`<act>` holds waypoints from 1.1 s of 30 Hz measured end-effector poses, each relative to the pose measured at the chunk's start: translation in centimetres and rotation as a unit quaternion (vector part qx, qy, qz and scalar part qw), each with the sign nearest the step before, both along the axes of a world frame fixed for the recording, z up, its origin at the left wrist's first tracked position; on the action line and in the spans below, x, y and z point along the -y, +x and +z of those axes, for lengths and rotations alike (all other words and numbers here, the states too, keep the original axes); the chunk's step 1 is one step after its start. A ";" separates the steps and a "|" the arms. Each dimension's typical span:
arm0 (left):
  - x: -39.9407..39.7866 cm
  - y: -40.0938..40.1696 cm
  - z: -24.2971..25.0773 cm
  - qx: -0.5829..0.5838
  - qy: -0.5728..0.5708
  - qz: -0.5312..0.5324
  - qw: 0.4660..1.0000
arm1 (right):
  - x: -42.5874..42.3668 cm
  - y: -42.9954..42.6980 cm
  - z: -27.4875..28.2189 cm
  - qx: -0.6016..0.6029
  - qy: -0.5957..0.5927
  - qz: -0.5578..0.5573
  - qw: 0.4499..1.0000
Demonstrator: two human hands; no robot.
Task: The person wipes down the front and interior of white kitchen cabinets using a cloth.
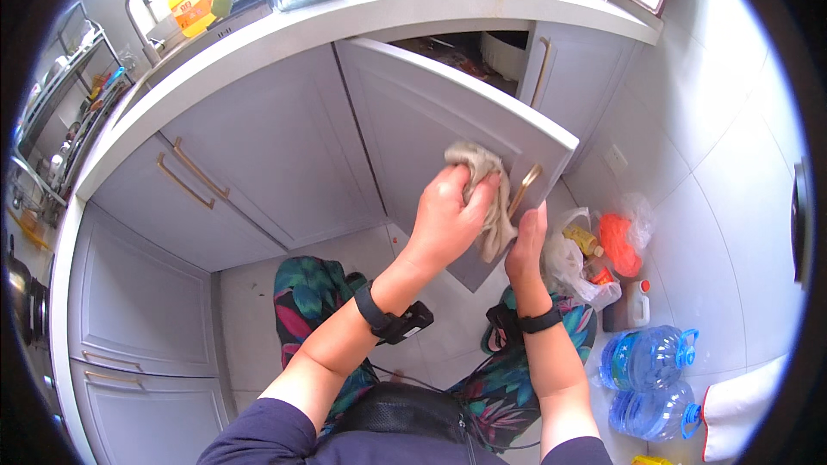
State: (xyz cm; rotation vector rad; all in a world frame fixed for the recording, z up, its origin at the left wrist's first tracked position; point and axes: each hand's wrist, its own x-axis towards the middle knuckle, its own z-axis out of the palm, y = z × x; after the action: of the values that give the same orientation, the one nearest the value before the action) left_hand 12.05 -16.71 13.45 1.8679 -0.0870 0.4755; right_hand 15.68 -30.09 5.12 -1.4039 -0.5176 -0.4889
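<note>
My left hand (454, 210) grips a crumpled beige cloth (483, 165) and presses it against the front of a grey cabinet door (420, 116). The door stands partly open, swung out towards me. Just right of the cloth is the door's gold bar handle (525, 188). My right hand (528, 245) holds the door's free edge below that handle, with some of its fingers hidden. A loose end of the cloth hangs close to my right hand. Behind the door's top edge, part of the dark cabinet interior (446, 55) shows, with a pale round container (504, 58) inside.
Along the right wall stand a white plastic bag (568, 258) of items, an orange bag (620, 242), a white jug (638, 303) and two large blue water bottles (646, 355). The countertop (491, 10) overhangs the doors. My knees flank the floor (446, 310) below.
</note>
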 end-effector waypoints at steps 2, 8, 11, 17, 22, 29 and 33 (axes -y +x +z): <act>0.1 0.7 1.6 0.146 0.057 0.077 0.985 | 0.3 0.2 -0.7 -0.008 -0.007 0.007 1.000; -2.3 4.4 -1.7 0.230 0.138 0.212 0.940 | 0.1 0.0 -1.3 0.010 -0.022 -0.014 1.000; -3.3 5.0 -7.3 0.180 0.117 0.237 0.947 | -0.3 -0.4 -0.5 -0.006 -0.005 -0.009 1.000; -5.6 6.2 -20.2 -0.090 0.155 0.226 0.957 | -0.9 -0.7 -0.1 0.007 -0.001 -0.009 1.000; -4.5 5.7 -20.2 -0.344 -0.173 0.146 0.911 | -0.4 -1.1 -0.6 -0.023 -0.009 -0.006 1.000; -10.0 9.7 -11.5 0.001 0.011 0.258 0.966 | -0.8 -1.2 -0.9 0.010 -0.009 -0.009 1.000; -11.9 10.1 -1.0 0.163 -0.023 0.229 0.959 | -0.8 -1.5 -1.4 0.021 -0.038 -0.011 0.999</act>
State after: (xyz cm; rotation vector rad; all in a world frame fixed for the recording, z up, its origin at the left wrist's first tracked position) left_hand 22.13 -4.78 12.47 1.7463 0.1413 1.0958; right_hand 14.16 -29.29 3.75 -1.4760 -0.5598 -0.5215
